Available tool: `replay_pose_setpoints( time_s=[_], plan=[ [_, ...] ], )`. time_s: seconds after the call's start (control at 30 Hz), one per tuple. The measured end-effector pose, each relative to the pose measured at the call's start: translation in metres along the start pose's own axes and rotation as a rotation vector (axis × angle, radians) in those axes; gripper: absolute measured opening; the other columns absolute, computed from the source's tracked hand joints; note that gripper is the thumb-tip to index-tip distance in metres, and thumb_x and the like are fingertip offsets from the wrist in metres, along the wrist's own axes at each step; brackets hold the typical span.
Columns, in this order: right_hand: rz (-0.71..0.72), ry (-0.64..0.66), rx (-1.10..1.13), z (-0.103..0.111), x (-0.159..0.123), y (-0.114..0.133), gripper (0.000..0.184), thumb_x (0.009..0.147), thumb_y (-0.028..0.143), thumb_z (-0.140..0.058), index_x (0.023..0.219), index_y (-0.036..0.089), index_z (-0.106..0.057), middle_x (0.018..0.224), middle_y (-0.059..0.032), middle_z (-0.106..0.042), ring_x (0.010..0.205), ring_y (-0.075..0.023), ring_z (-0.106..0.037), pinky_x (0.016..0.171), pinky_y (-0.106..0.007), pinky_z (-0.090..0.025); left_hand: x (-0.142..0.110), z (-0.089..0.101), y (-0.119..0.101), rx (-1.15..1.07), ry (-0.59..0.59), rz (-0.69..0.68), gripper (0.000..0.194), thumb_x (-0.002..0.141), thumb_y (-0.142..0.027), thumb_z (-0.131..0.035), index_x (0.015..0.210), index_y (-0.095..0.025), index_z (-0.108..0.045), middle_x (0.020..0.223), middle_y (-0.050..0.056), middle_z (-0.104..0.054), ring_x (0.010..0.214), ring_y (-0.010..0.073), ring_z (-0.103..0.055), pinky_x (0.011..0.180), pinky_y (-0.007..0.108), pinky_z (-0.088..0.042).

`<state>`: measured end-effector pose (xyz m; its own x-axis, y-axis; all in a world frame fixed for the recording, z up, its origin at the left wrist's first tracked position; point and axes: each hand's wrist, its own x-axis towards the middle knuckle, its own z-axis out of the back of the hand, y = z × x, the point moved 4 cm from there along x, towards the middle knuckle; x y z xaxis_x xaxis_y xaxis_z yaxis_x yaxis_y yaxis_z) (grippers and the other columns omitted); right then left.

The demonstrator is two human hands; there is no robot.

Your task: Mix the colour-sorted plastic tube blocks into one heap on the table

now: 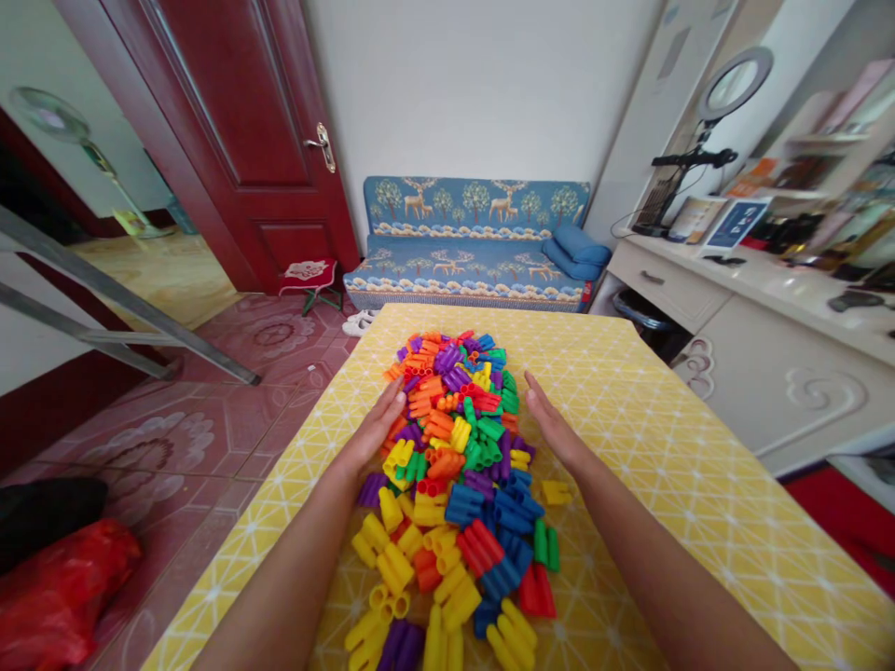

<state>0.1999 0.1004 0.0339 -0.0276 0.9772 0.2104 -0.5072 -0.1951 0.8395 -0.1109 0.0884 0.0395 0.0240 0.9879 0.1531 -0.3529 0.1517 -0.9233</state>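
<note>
A long heap of plastic building pieces (447,457) in red, orange, yellow, green, blue and purple runs down the table; they look like short tubes joined side by side. Along the heap's left side, my left hand (378,429) stands on edge with fingers stretched out, close to the orange pieces. On the opposite side my right hand (552,424) is held the same way, fingers straight, beside the green pieces. Neither hand grips anything. A single yellow piece (557,493) lies by my right wrist. Whether either palm touches the heap, I cannot tell.
The table wears a yellow patterned cloth (671,466). Beyond it stands a blue sofa (475,252). A white cabinet (776,345) is on the right; a metal ladder-like frame (132,317), a small stool (309,280) and a red bag (66,587) are on the left.
</note>
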Motion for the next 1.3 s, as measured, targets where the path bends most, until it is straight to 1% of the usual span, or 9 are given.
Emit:
replay_pose_setpoints(
  time_s=[0.1,0.23,0.47,0.57,0.67,0.8,0.97,1.13,1.3],
  plan=[
    [-0.050,0.032,-0.092,0.005,-0.064,-0.006,0.068,0.091,0.062,-0.038,0.148,0.025,-0.029,0.154,-0.0072,-0.028,0.142,-0.0264,-0.025,0.115,-0.054,-0.023,-0.032,0.007,-0.019,0.114,0.080,-0.080,0.062,0.088,-0.056,-0.049,0.144,-0.032,-0.037,0.156,0.001,-0.028,0.144,0.0257,-0.020,0.118,0.048,-0.015],
    [0.005,-0.035,-0.278,-0.007,-0.112,-0.012,0.066,0.093,0.057,-0.038,0.148,0.023,-0.029,0.153,-0.0090,-0.031,0.143,-0.0281,-0.022,0.115,-0.059,-0.015,-0.054,-0.012,-0.037,0.410,0.212,-0.246,0.054,0.088,-0.052,-0.050,0.139,-0.036,-0.044,0.157,-0.002,-0.024,0.146,0.0273,-0.013,0.118,0.051,-0.014],
    [0.157,-0.116,-0.165,-0.012,-0.063,0.031,0.062,0.094,0.051,-0.040,0.148,0.024,-0.027,0.158,-0.0086,-0.016,0.145,-0.0256,-0.014,0.115,-0.055,-0.018,-0.043,-0.036,-0.035,0.509,0.105,-0.222,0.046,0.094,-0.048,-0.039,0.137,-0.035,-0.047,0.156,-0.001,-0.028,0.144,0.0255,-0.023,0.118,0.050,-0.015],
    [0.349,-0.015,-0.237,-0.019,-0.037,0.059,0.052,0.095,0.037,-0.041,0.145,0.027,-0.035,0.158,-0.0022,-0.017,0.146,-0.0232,-0.010,0.117,-0.052,-0.016,-0.046,-0.028,-0.036,0.323,-0.040,-0.206,0.049,0.093,-0.050,-0.040,0.136,-0.028,-0.051,0.154,0.003,-0.033,0.141,0.0236,-0.029,0.117,0.043,-0.021],
    [0.368,0.138,-0.275,-0.032,-0.021,0.066,0.045,0.091,0.030,-0.046,0.135,0.022,-0.052,0.150,-0.0070,-0.036,0.142,-0.0261,-0.026,0.115,-0.051,-0.024,-0.050,-0.014,-0.029,0.004,-0.140,-0.135,0.053,0.094,-0.052,-0.035,0.133,-0.021,-0.054,0.145,0.006,-0.047,0.137,0.0228,-0.038,0.116,0.041,-0.024],
    [0.293,-0.015,-0.123,-0.027,-0.029,0.062,0.035,0.090,0.037,-0.051,0.117,0.021,-0.066,0.136,-0.0086,-0.054,0.131,-0.0255,-0.044,0.112,-0.048,-0.032,-0.052,0.011,-0.006,-0.272,-0.211,0.017,0.057,0.093,-0.057,-0.033,0.130,-0.019,-0.056,0.139,0.007,-0.054,0.133,0.0251,-0.044,0.114,0.044,-0.028],
    [0.163,-0.264,0.087,-0.005,-0.073,0.030,0.031,0.089,0.042,-0.054,0.106,0.023,-0.070,0.128,-0.0089,-0.060,0.124,-0.0259,-0.050,0.108,-0.049,-0.036,-0.054,0.024,0.015,-0.200,-0.199,0.074,0.055,0.086,-0.057,-0.051,0.120,-0.017,-0.064,0.131,0.008,-0.061,0.129,0.0274,-0.048,0.114,0.044,-0.026],
    [-0.053,-0.340,0.207,0.000,-0.093,-0.014,0.036,0.085,0.046,-0.056,0.104,0.018,-0.068,0.121,-0.0123,-0.062,0.116,-0.0268,-0.055,0.104,-0.048,-0.039,-0.052,0.023,0.030,-0.250,-0.252,0.085,0.052,0.083,-0.057,-0.055,0.111,-0.016,-0.069,0.121,0.009,-0.067,0.121,0.0277,-0.055,0.110,0.042,-0.033],
    [0.018,-0.292,0.149,-0.007,-0.089,-0.007,0.032,0.087,0.042,-0.053,0.102,0.018,-0.067,0.108,-0.0099,-0.066,0.104,-0.0240,-0.059,0.096,-0.043,-0.043,-0.049,0.030,0.048,-0.357,-0.407,0.111,0.050,0.077,-0.058,-0.062,0.100,-0.015,-0.072,0.112,0.010,-0.071,0.115,0.0273,-0.059,0.108,0.042,-0.037]
  ],
)
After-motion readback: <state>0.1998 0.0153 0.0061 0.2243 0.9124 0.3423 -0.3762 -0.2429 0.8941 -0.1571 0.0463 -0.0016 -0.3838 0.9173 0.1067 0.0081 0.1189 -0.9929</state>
